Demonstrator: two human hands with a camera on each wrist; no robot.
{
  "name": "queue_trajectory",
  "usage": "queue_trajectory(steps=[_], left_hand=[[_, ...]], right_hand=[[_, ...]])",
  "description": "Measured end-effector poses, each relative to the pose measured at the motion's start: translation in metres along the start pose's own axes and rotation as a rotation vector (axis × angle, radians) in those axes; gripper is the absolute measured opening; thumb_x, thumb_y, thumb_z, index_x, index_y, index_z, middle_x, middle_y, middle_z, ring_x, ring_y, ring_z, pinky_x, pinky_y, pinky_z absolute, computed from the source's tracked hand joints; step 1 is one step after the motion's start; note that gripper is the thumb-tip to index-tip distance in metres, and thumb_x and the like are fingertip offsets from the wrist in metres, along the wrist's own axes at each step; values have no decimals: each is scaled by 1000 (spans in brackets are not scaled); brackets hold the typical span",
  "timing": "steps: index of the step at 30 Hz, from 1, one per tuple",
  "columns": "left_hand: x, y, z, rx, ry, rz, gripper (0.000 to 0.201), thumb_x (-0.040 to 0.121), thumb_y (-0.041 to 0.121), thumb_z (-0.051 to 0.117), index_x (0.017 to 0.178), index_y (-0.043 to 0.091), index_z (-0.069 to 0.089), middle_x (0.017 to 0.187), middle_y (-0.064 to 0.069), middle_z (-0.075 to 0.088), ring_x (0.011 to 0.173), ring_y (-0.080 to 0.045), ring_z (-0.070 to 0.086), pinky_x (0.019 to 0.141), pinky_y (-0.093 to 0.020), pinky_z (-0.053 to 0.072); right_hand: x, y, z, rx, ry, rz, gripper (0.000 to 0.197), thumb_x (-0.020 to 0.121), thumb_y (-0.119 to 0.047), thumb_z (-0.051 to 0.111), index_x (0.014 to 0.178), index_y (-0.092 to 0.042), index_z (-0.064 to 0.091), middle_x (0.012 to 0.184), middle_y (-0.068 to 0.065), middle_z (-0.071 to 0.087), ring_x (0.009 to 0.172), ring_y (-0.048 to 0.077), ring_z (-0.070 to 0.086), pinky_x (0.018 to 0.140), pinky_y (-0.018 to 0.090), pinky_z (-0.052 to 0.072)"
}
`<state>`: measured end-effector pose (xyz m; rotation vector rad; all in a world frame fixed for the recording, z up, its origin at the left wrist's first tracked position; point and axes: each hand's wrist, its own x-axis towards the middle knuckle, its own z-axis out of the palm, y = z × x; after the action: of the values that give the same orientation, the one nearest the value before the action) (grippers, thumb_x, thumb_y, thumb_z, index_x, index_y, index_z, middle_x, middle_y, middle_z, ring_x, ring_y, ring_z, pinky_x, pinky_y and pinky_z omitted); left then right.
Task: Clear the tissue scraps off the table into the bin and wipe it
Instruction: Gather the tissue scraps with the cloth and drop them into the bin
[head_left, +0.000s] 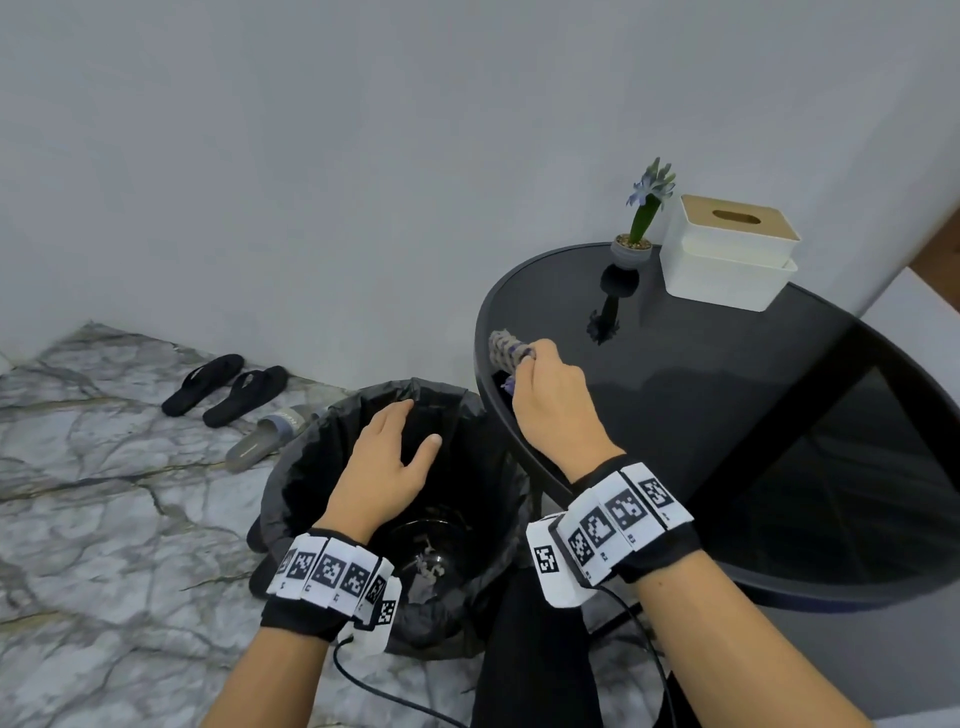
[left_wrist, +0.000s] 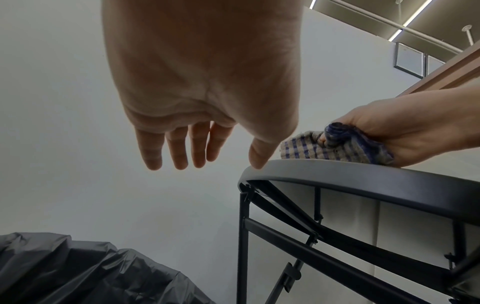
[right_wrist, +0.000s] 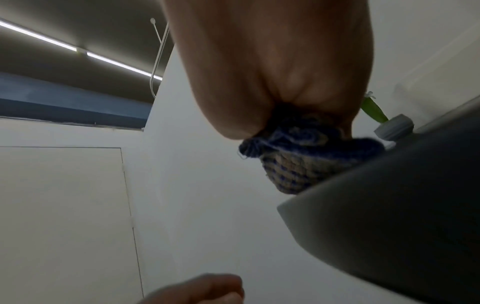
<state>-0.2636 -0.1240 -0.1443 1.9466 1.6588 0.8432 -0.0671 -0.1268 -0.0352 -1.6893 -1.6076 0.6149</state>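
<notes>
My right hand (head_left: 545, 395) grips a bunched blue-and-beige checked cloth (head_left: 506, 349) at the left edge of the round black glass table (head_left: 727, 415). The left wrist view shows the cloth (left_wrist: 337, 148) lying on the table rim (left_wrist: 363, 179), and the right wrist view shows the cloth (right_wrist: 301, 164) overhanging that edge. My left hand (head_left: 387, 457) hovers open, fingers relaxed, over the bin (head_left: 322, 457) lined with a black bag, just left of the table. A few pale scraps (head_left: 428, 564) lie at the bin's bottom. I see no tissue scraps on the tabletop.
A white tissue box (head_left: 727, 254) with a wooden lid and a small potted flower (head_left: 641, 223) stand at the table's far side by the wall. Slippers (head_left: 228, 387) lie on the marble floor left of the bin. A cable (head_left: 644, 644) hangs from my right wrist.
</notes>
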Motion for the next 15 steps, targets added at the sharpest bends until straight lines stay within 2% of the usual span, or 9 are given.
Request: queue_trajectory(steps=[2,5,8,12,15], left_hand=[[-2,-1,-1,18,1,-3,66,95,48,51,149,14,35,153,-4,39,142,-20,34,114,-36,29],[-4,-3,-3,40,5,-3,66,94,48,51,148,13,36,153,-5,39,141,-21,34,115,-37,29],[-6,-5,-4,60,5,-1,67,95,48,51,149,12,36,153,-6,38,142,-21,33,115,-36,27],[-8,-6,-4,78,-1,6,68,95,48,51,149,12,34,154,-6,37,143,-20,31,115,-34,26],[-9,-7,-5,81,-1,9,69,94,49,51,150,12,34,154,-5,37,143,-20,32,115,-35,27]], right_hand=[[-4,1,8,-84,-10,-30,20,100,-19,32,100,-4,46,96,17,59,81,33,58,62,35,41],[-7,3,24,-245,7,-120,23,97,-14,36,107,1,49,108,22,56,97,37,54,78,40,42],[-6,0,35,-324,21,-143,26,96,-14,37,112,2,50,115,22,52,105,37,51,84,39,41],[-5,-10,43,-325,6,-189,29,97,-14,36,116,2,50,119,21,53,109,36,51,87,40,41],[-4,-15,46,-253,-17,-176,24,99,-14,36,113,0,49,119,19,53,110,35,53,84,37,42]])
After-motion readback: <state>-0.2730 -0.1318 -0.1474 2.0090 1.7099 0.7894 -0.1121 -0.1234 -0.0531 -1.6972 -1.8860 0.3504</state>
